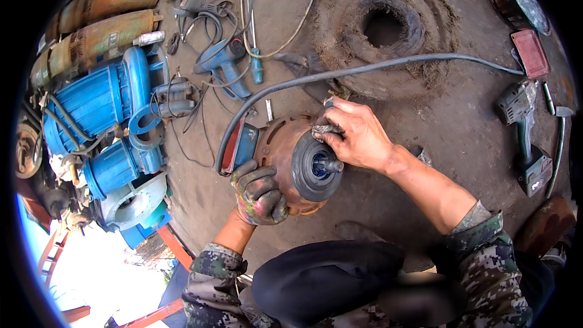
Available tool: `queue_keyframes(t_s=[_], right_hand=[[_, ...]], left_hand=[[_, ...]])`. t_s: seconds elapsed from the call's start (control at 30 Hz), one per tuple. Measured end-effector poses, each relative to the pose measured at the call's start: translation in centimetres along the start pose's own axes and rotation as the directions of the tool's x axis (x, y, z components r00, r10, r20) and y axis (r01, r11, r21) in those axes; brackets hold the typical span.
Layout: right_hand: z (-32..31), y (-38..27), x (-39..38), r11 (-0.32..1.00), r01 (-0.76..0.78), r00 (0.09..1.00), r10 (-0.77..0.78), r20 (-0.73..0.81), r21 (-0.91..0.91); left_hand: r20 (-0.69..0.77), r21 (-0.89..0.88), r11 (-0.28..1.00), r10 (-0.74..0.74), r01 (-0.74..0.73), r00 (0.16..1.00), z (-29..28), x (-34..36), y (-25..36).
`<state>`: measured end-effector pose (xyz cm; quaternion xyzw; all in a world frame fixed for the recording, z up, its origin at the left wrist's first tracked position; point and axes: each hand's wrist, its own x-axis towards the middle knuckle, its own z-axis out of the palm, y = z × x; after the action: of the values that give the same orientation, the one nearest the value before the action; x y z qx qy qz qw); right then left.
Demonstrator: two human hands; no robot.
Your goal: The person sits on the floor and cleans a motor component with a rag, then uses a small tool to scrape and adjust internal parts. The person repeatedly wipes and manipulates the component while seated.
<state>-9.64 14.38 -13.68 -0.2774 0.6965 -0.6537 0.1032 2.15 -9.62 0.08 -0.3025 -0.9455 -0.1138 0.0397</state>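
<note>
A round, rusty-brown electric motor rests in front of me, its dark end face and short metal shaft toward me. My left hand, in a stained dark glove, has its fingers curled against the motor's left side. Bare and pinched, my right hand presses a small crumpled grey rag to the upper rim of the end face. A blue terminal box sits on the motor's left, and a thick black cable arcs away from beside it.
Beyond the motor lies a dirt-caked ring. A blue heat gun, a screwdriver and tangled cords lie far left, near blue pumps. A cordless power tool, hammer and red box are at right.
</note>
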Motion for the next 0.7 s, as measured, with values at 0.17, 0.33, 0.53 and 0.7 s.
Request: queue_keyframes(t_s=[0.17, 0.33, 0.53, 0.7], right_hand=[[0.3, -2.1, 2.1, 0.954, 0.294, 0.953, -0.297, 0.056, 0.062], [-1.0, 0.2, 1.2, 0.992, 0.128, 0.985, -0.125, 0.12, -0.018], [-0.7, -0.8, 1.2, 0.975, 0.197, 0.98, -0.193, 0.047, -0.108], [-0.2, -3.4, 2.4, 0.937, 0.349, 0.933, -0.348, 0.094, 0.003]], left_hand=[[0.004, -0.021, 1.0, -0.009, 0.009, 1.0, 0.8, -0.7, -0.1], [-0.013, -0.026, 1.0, 0.009, -0.01, 1.0, 0.5, -0.2, -0.3], [-0.034, -0.026, 0.999, -0.021, 0.02, 0.999, 0.5, -0.5, 0.0], [-0.058, -0.038, 0.999, -0.017, 0.015, 0.998, 0.7, -0.8, 0.1]])
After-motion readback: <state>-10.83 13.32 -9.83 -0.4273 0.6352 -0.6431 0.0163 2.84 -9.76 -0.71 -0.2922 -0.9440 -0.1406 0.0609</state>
